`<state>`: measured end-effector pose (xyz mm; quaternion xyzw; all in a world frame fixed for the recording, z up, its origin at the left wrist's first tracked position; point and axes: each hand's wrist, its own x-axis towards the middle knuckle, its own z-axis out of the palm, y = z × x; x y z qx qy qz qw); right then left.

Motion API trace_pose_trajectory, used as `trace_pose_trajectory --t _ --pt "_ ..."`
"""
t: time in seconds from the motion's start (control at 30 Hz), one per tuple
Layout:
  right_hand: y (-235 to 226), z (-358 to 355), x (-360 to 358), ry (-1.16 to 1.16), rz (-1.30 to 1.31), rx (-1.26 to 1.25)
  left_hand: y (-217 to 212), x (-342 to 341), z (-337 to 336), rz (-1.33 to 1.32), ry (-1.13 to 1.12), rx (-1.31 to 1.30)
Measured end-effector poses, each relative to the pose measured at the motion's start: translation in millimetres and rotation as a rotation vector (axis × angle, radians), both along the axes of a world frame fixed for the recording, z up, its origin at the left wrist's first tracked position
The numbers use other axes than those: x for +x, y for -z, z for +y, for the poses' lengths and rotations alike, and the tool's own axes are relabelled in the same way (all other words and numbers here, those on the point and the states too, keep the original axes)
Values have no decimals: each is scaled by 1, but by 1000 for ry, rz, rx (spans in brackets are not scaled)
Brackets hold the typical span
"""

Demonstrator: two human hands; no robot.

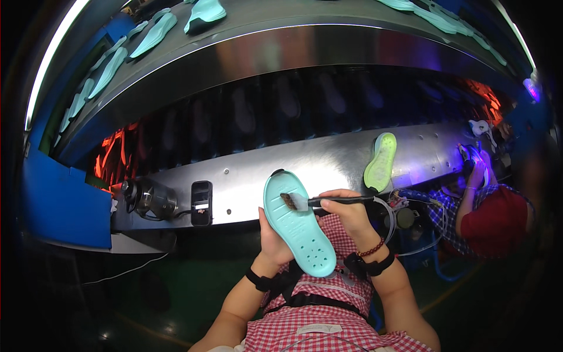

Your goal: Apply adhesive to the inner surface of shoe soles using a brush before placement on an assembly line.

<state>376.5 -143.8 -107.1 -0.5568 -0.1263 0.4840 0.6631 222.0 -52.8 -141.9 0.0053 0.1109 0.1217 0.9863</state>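
A turquoise shoe sole (300, 234) is held up in front of me by my left hand (273, 242), which grips its left edge. Small holes dot the sole's near end, and ridges cross its upper half. My right hand (350, 215) is closed round the black handle of a brush (346, 200). The dark bristles rest on the inner face of the sole, towards its far end. From the handle's outer end a clear tube (389, 218) curves down to the right.
A yellow-green sole (381, 161) lies on the metal bench (258, 202). To the left are a clear jar with a black lid (153, 199) and a black tray (202, 203). Turquoise soles (155, 34) line the raised conveyor. A co-worker (495, 220) handles something under violet light at right.
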Motion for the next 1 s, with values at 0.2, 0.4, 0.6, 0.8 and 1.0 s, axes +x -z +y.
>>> trace_pose_trajectory --t 0.2,0.4,0.6,0.8,1.0 --pt "-16 32 -7 -55 -227 -24 4 9 -5 123 -104 -3" --pt "-32 17 -25 -378 -891 59 5 11 12 475 -244 194" --pt "-63 -11 -1 -772 -729 17 -8 -10 32 327 -177 227" --pt "-68 19 -7 -341 -388 10 -40 6 13 249 -119 -44" --pt "-81 7 -13 -384 -245 139 -37 1 18 207 -251 210"
